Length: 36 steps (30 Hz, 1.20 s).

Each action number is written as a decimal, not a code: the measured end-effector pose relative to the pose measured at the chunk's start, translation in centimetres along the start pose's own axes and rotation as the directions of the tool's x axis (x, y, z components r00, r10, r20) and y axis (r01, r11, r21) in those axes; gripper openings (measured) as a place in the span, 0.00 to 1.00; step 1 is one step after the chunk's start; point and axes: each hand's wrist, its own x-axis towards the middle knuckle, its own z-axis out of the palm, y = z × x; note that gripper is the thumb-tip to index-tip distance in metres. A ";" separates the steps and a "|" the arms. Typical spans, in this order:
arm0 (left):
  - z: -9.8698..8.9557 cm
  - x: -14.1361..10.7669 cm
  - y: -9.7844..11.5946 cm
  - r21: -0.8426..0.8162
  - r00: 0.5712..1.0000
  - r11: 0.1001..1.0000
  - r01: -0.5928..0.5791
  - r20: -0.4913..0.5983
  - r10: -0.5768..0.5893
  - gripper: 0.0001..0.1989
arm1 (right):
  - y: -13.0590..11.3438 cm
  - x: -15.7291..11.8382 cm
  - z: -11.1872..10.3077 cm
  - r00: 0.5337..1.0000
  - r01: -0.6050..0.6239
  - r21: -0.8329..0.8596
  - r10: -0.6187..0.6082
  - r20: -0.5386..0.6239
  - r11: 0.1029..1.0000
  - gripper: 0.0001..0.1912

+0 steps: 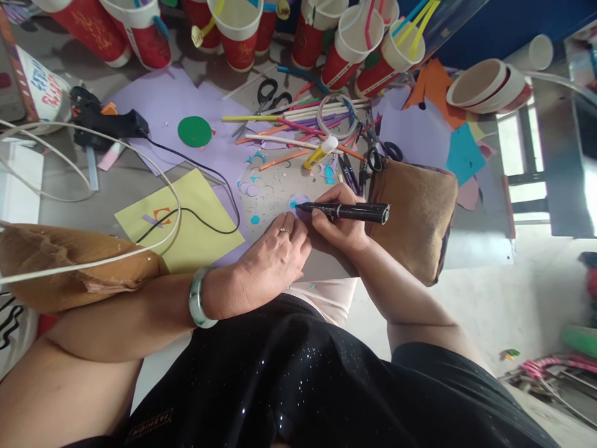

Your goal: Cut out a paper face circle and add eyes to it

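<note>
A black marker pen (pixel 354 212) lies in the closed fingers of my right hand (pixel 344 224), its tip pointing left. The tip meets a small light-purple paper disc (pixel 304 200) with a blue dot on it, low on the table. My left hand (pixel 275 249), wearing a ring and a bracelet, rests with curled fingers at the disc's near edge and pins it down; the fingertips are partly hidden. Tiny paper scraps and a loose blue dot (pixel 255 219) are scattered beside it. A yellow-and-white glue stick (pixel 321 152) lies just beyond my right hand.
Red paper cups (pixel 242 46) with straws line the far side. Loose straws (pixel 298 118) and black-handled scissors (pixel 273 96) lie behind my hands. A black glue gun (pixel 109 118) with a cord and yellow paper (pixel 186 230) are to the left. A brown pouch (pixel 413 218) sits right.
</note>
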 end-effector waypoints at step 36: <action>0.4 1.9 -2.7 -0.953 0.974 0.301 0.039 -0.031 -0.223 0.14 | 0.2 -2.1 -1.6 0.886 0.463 -0.416 -0.419 0.199 0.782 0.22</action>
